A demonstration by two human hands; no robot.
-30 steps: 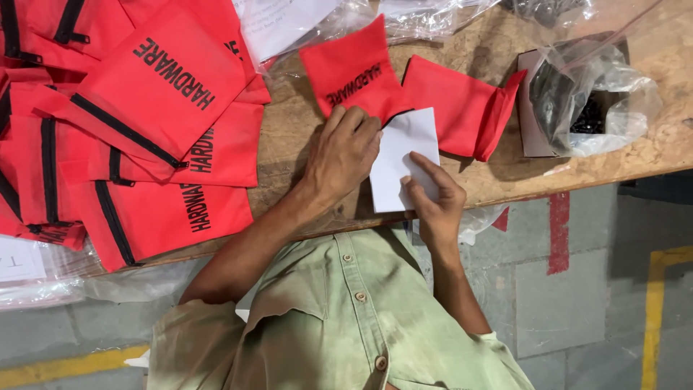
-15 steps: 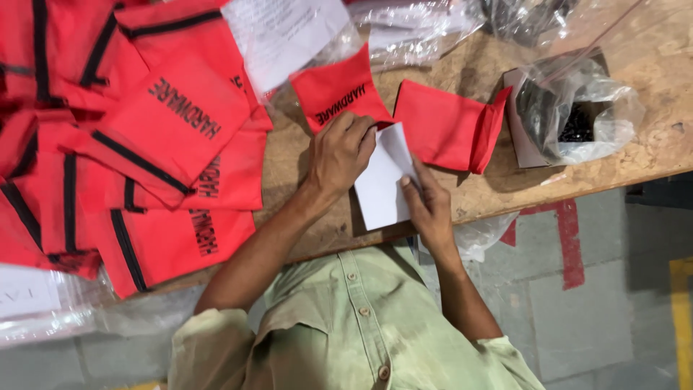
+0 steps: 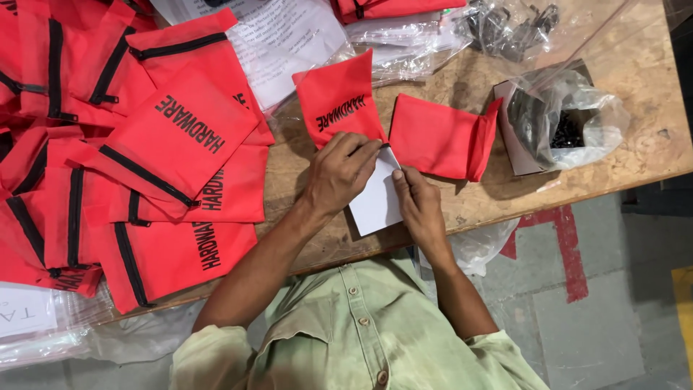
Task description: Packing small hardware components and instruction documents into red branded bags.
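From the head camera we look down on a worn plywood tabletop point(image 3: 628, 87) with our own pale green shirt filling the bottom of the view. Our left hand point(image 3: 339, 177) lies with its fingers curled over the upper edge of a small white paper card point(image 3: 377, 202), and our right hand point(image 3: 419, 202) pinches the same card's right side between thumb and fingers, so both hands are closed on it. The card rests near the table's front edge, just below a red fabric pouch with black lettering point(image 3: 339, 101); how far its top runs under the left fingers we cannot tell. A small dark bit shows at the card's top corner, too small to make out. Beside that pouch lies a plain red fabric pouch point(image 3: 440, 137), folded at its right end. To the right, a clear plastic bag of small black parts point(image 3: 570, 123) sits on a cardboard piece, its contents blurred by the film. On the left spreads a heap of red zippered pouches point(image 3: 130, 166), cut off by the frame. Printed sheets in plastic sleeves point(image 3: 289, 36) lie along the top, partly covered.
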